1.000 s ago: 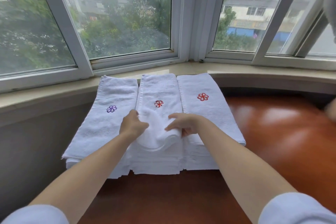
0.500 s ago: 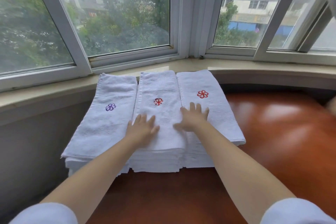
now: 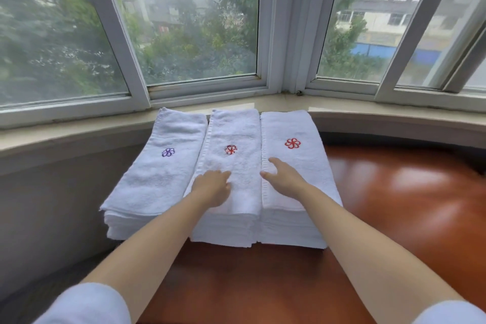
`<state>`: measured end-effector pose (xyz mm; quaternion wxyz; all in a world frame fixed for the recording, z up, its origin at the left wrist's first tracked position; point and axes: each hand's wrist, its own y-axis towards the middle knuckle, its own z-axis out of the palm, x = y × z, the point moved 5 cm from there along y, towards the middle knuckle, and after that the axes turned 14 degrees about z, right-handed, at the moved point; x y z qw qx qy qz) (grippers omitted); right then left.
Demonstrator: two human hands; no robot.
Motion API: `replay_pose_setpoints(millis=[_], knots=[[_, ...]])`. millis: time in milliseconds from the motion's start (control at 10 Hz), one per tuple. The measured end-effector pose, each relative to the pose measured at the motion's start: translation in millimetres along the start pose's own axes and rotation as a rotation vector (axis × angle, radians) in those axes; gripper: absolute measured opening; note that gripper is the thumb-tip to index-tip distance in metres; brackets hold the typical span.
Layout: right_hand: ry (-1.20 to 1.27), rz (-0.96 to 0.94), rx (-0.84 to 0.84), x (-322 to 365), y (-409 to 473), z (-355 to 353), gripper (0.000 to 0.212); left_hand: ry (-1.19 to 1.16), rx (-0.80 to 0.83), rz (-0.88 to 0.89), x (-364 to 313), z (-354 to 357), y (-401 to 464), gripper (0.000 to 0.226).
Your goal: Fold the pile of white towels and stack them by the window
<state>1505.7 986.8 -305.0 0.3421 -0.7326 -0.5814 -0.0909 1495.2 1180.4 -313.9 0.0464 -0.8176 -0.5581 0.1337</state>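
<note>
Three stacks of folded white towels lie side by side against the window sill. The left stack (image 3: pixel 160 176) carries a purple flower mark, the middle stack (image 3: pixel 236 166) a red one, the right stack (image 3: pixel 297 163) a brighter red one. My left hand (image 3: pixel 211 185) rests flat on the near part of the middle stack's top towel, fingers stretched forward. My right hand (image 3: pixel 282 175) lies over the seam between the middle and right stacks, fingers straight, holding nothing.
The stacks sit on a glossy reddish-brown table (image 3: pixel 394 213). A stone window sill (image 3: pixel 368 116) curves behind them, under white-framed windows (image 3: pixel 284 34). A grey wall (image 3: pixel 52 192) drops away at the left of the table.
A second ago both hands gripped the rolled near end of the middle towel. It now lies flat on the stack, and both hands have spread open and slid slightly back toward me.
</note>
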Motion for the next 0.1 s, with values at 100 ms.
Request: replay_pose_setpoints(millis=[100], knots=[[0.010, 0.006, -0.027, 2.1, -9.7, -17.5, 0.066, -0.073, -0.034, 0.005, 3.8, -25.8, -5.0, 0.046]])
